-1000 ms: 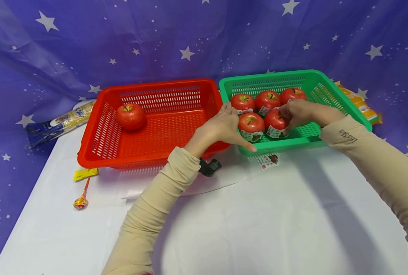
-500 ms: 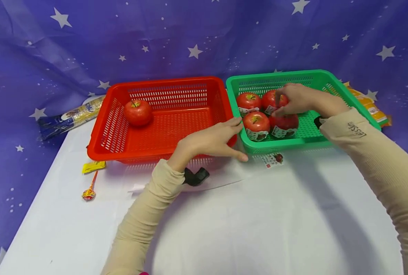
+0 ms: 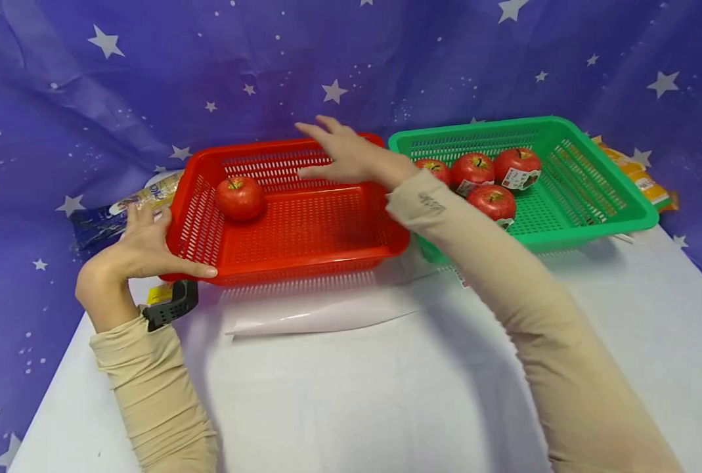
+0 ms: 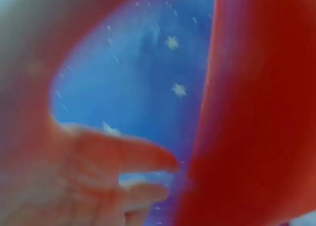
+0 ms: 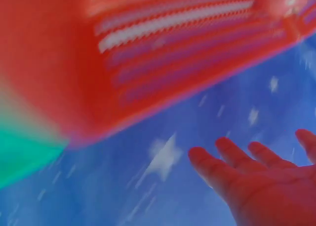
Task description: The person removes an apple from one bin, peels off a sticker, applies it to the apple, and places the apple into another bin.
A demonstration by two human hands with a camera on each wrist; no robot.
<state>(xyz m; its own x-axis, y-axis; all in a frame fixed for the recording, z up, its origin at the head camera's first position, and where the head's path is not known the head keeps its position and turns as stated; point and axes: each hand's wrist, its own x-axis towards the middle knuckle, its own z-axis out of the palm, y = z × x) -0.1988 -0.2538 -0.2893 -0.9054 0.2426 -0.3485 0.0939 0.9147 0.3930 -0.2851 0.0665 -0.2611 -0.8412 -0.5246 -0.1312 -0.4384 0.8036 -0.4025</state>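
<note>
My left hand point(image 3: 140, 253) is at the left end of the red basket point(image 3: 303, 261), its thumb extended along the front rim corner and its fingers beyond the left side. In the left wrist view this hand point(image 4: 98, 171) appears blurred beside the red wall. My right hand point(image 3: 347, 154) hovers over the red basket's back right part with fingers spread, holding nothing; the right wrist view shows its bare palm point(image 5: 281, 191). One red apple point(image 3: 240, 198) lies in the red basket's left part. Several labelled apples point(image 3: 517, 167) sit in the green basket point(image 3: 616, 230), partly hidden by my right sleeve.
A blue and yellow packet point(image 3: 99, 223) lies behind the red basket's left end, and an orange packet point(image 3: 634, 174) right of the green one. A yellow wrapper point(image 3: 160, 293) shows by my left wrist. A starry purple cloth point(image 3: 445, 59) stands behind.
My left hand has moved from between the baskets to the red basket's left end. My right hand has left the apples in the green basket and swung left over the red one.
</note>
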